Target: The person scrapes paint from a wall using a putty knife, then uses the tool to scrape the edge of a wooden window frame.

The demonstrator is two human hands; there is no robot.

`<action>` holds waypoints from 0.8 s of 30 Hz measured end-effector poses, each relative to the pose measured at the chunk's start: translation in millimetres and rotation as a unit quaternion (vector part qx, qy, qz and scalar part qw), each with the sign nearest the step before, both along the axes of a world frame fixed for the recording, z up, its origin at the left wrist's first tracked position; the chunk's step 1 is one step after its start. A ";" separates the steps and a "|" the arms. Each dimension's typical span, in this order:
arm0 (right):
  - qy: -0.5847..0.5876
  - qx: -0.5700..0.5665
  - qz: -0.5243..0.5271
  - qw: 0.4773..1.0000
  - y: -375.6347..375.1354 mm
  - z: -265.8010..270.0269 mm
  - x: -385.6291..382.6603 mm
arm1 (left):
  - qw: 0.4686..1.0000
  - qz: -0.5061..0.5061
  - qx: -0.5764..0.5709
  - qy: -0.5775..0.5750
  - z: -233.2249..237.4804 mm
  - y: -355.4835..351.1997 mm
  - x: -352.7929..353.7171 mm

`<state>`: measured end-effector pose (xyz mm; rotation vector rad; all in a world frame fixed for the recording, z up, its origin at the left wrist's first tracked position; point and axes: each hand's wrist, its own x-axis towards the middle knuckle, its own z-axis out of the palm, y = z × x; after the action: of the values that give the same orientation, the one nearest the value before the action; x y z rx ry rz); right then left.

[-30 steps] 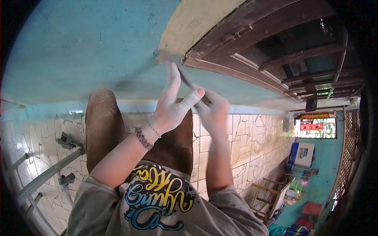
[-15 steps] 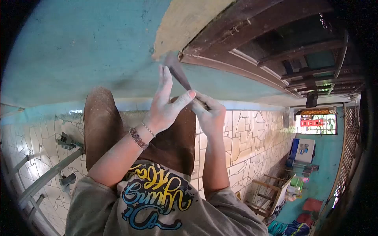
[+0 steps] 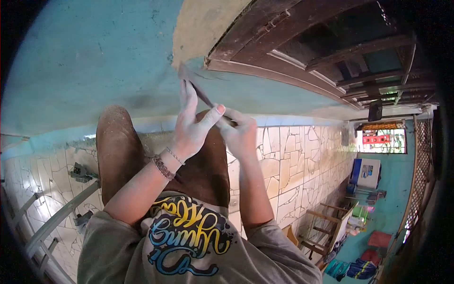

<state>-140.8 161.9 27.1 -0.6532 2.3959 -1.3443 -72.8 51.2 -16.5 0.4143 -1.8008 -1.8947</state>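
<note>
My right hand (image 3: pixel 240 135) is closed around the handle of a dark flat-bladed scraper (image 3: pixel 199 90). The blade slants up and to the left, its tip against the blue wall (image 3: pixel 109 61) beside a bare tan patch (image 3: pixel 201 28). My left hand (image 3: pixel 189 128), dusted white, has its fingers stretched out and lying against the blade near its tip. The left thumb is spread away from them and reaches across to the scraper near my right hand. The left fingertips partly overlap the blade, and my right fingers hide most of the handle.
A dark wooden window frame (image 3: pixel 265 71) juts out at upper right, its corner close to the blade. Grey metal rails (image 3: pixel 61 215) stand at lower left on the pale tiled floor (image 3: pixel 288 161). A wooden chair (image 3: pixel 324 225) and bundled items stand at far right.
Both hands and the scraper have moved left along the wall, away from the window frame's corner. The view has also shifted slightly. My hold looks the same.
</note>
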 end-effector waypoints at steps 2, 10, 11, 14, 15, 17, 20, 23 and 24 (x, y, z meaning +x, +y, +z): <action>-0.010 -0.088 0.003 0.996 0.7 -14.3 -13.1 | 0.999 0.009 -0.018 -0.041 -9.5 -3.4 0.3; 0.025 -0.054 0.030 0.998 0.0 -16.8 -9.0 | 0.999 0.019 0.031 0.019 -1.8 -11.0 -7.2; 0.034 -0.075 0.029 0.996 -12.7 -23.8 -13.1 | 0.999 0.017 0.030 0.030 1.6 -11.0 -7.4; -0.008 -0.057 0.017 0.998 -17.6 -19.6 -11.8 | 0.999 0.032 0.005 0.032 1.9 -8.3 -7.1; -0.022 -0.021 0.013 0.999 -13.4 -17.7 -7.2 | 0.999 0.035 -0.007 0.024 -0.5 -5.9 -6.6; -0.031 -0.012 -0.002 0.999 -2.1 -17.7 -2.8 | 0.999 0.012 0.040 0.010 -9.0 -0.1 -0.4; -0.033 -0.095 0.004 0.995 -8.5 -26.5 -11.0 | 0.999 0.030 0.011 0.016 -11.0 -8.5 -3.6; -0.056 -0.111 0.018 0.992 -9.2 -36.6 -11.5 | 0.999 0.045 -0.003 0.014 -7.0 -9.2 -4.1; -0.037 -0.093 0.027 0.995 1.0 -24.6 -10.8 | 0.999 0.046 0.007 0.009 -5.4 -5.8 -1.2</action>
<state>-151.6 162.9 2.6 -0.6978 2.1966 -1.5533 -74.0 45.4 -21.9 0.4756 -1.7273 -1.8439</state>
